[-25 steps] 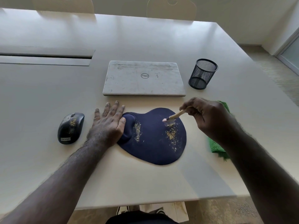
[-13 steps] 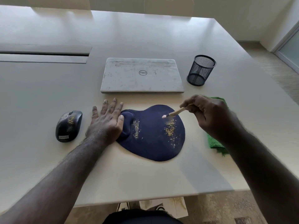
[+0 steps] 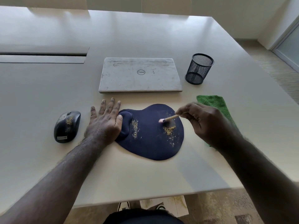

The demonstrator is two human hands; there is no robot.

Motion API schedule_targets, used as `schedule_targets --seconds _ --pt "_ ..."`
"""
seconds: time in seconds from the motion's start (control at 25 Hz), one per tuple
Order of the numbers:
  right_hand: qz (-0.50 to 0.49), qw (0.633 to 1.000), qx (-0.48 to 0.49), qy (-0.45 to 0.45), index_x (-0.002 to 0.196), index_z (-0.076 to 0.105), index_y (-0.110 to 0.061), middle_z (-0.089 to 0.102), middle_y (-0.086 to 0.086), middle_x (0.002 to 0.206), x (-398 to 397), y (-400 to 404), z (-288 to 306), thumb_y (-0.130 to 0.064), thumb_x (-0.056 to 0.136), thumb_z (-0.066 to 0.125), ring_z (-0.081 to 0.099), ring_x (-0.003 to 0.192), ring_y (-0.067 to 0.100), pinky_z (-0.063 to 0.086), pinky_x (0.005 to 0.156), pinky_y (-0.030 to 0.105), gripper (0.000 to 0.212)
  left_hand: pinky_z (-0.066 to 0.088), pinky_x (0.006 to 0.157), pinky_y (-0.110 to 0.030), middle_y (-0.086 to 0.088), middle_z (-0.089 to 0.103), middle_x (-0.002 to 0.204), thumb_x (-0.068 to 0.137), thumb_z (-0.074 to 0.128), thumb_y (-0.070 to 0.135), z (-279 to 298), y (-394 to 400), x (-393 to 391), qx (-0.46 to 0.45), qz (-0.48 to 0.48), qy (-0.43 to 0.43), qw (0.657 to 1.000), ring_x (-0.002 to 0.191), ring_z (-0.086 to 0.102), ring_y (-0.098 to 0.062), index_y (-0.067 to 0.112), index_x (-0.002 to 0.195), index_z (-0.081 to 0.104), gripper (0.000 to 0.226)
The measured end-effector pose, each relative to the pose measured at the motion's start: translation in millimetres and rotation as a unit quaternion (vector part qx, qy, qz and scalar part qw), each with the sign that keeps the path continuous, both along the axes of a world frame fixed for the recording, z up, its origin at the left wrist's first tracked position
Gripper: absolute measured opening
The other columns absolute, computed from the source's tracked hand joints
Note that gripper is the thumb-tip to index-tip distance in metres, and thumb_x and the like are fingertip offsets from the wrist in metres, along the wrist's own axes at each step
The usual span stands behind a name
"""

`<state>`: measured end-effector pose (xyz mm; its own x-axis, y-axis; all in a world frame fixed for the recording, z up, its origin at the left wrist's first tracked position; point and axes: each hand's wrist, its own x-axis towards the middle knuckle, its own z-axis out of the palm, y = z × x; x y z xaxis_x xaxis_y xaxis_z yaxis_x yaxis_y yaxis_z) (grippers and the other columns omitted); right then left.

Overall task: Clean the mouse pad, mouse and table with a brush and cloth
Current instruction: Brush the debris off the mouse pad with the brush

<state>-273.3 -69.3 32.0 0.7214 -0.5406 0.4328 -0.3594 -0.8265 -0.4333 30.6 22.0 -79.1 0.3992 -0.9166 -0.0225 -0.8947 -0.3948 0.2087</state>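
The pad (image 3: 150,139) is looking like matt navy fabric — the mouse (image 3: 67,126) glossy black plastic; the cloth (image 3: 215,103) is showing fuzzy green pile — the cup (image 3: 199,68) black mesh.

"Lenovo" label on mouse (image 3: 67,126) near end; "DELL" logo on closed laptop (image 3: 140,75) lid, upside down.

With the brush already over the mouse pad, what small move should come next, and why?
Probably one short sweep of the brush in the right hand through the crumbs just below its bristles, toward the mouse pad edge. The left hand lies flat against the pad's wrist rest, steadying it.
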Motion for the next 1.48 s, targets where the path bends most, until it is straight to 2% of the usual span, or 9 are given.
schedule_targets --seconds 0.2,0.4,0.64,0.8,0.96,1.08,1.16,1.32,1.48 --pt "0.030 0.999 0.010 0.000 0.102 0.070 -0.017 0.059 -0.030 0.094 -9.9 -4.8 5.8 -0.027 0.098 0.054 0.064 0.084 -0.007 0.056 0.076 0.024 0.020 -0.011 0.117 -0.046 0.010 -0.009 0.162 0.094 0.011 0.042 -0.1 -0.7 -0.9 -0.003 0.000 -0.003 1.000 0.148 -0.011 -0.014 0.035 0.153 -0.002 0.061" --pt "0.009 1.000 0.024 -0.001 0.103 0.073 -0.010 0.068 -0.012 0.099 -1.0 -0.9 -0.3 -0.014 0.096 0.060 0.070 0.087 0.011 0.058 0.078 0.038 0.015 -0.011 0.117 -0.046 0.009 -0.009 0.162 0.098 0.015 0.038 1.5 0.6 -1.1 -0.003 -0.002 -0.004 1.000 0.148 -0.011 -0.015 0.033 0.154 -0.002 0.058" --pt "0.044 0.999 0.025 -0.002 0.102 0.071 -0.014 0.062 -0.026 0.094 -9.3 -2.9 9.5 -0.025 0.098 0.052 0.065 0.086 -0.005 0.055 0.079 0.021 0.022 -0.008 0.118 -0.047 0.008 -0.005 0.163 0.099 0.020 0.036 1.2 0.0 -2.3 -0.010 -0.001 -0.010 1.000 0.149 -0.007 -0.017 0.030 0.154 0.003 0.058" --pt "0.040 0.999 0.025 0.014 0.103 0.073 -0.009 0.065 -0.018 0.096 -5.2 1.8 3.7 -0.012 0.095 0.061 0.068 0.087 0.003 0.057 0.080 0.028 0.014 -0.008 0.118 -0.048 0.007 -0.006 0.163 0.098 0.017 0.038 1.7 0.5 -1.9 -0.005 -0.004 -0.013 1.000 0.149 -0.007 -0.017 0.030 0.154 0.002 0.059" --pt "0.056 0.997 0.037 0.030 0.100 0.070 -0.016 0.062 -0.026 0.092 -17.9 -0.1 10.8 -0.004 0.093 0.063 0.064 0.085 -0.007 0.048 0.078 0.009 0.016 -0.008 0.118 -0.047 0.007 -0.005 0.163 0.094 0.013 0.042 1.9 0.4 -2.7 -0.008 -0.001 -0.011 1.000 0.149 -0.006 -0.017 0.031 0.154 0.003 0.062" --pt "0.033 0.999 0.020 0.003 0.102 0.071 -0.014 0.066 -0.017 0.092 -15.8 4.5 13.6 -0.023 0.099 0.054 0.067 0.083 0.001 0.054 0.077 0.018 0.020 -0.008 0.118 -0.047 0.007 -0.005 0.163 0.089 0.008 0.044 3.4 0.9 -2.9 -0.005 -0.003 -0.014 1.000 0.149 -0.006 -0.017 0.030 0.155 0.003 0.067" --pt "0.025 0.999 0.022 0.007 0.101 0.072 -0.011 0.067 -0.015 0.093 -14.5 8.7 11.3 -0.025 0.097 0.053 0.068 0.082 0.004 0.057 0.076 0.027 0.024 -0.008 0.118 -0.047 0.007 -0.004 0.163 0.093 0.011 0.042 3.7 1.3 -3.7 -0.005 -0.002 -0.017 1.000 0.149 -0.005 -0.018 0.029 0.155 0.004 0.063" --pt "0.054 0.997 0.043 0.031 0.100 0.072 -0.015 0.067 -0.018 0.091 -22.6 9.9 13.1 -0.017 0.096 0.057 0.067 0.084 -0.001 0.055 0.075 0.026 0.015 -0.008 0.118 -0.047 0.007 -0.004 0.163 0.100 0.021 0.036 3.5 0.7 -3.9 -0.009 0.001 -0.011 1.000 0.149 -0.005 -0.017 0.029 0.155 0.004 0.058" --pt "0.047 0.998 0.033 0.014 0.102 0.073 -0.009 0.068 -0.014 0.095 -19.1 16.4 13.9 -0.022 0.097 0.055 0.068 0.084 0.003 0.058 0.076 0.027 0.022 -0.007 0.118 -0.047 0.007 -0.004 0.163 0.100 0.021 0.036 3.9 0.6 -3.1 -0.011 0.001 -0.004 1.000 0.149 -0.005 -0.017 0.029 0.155 0.005 0.058"
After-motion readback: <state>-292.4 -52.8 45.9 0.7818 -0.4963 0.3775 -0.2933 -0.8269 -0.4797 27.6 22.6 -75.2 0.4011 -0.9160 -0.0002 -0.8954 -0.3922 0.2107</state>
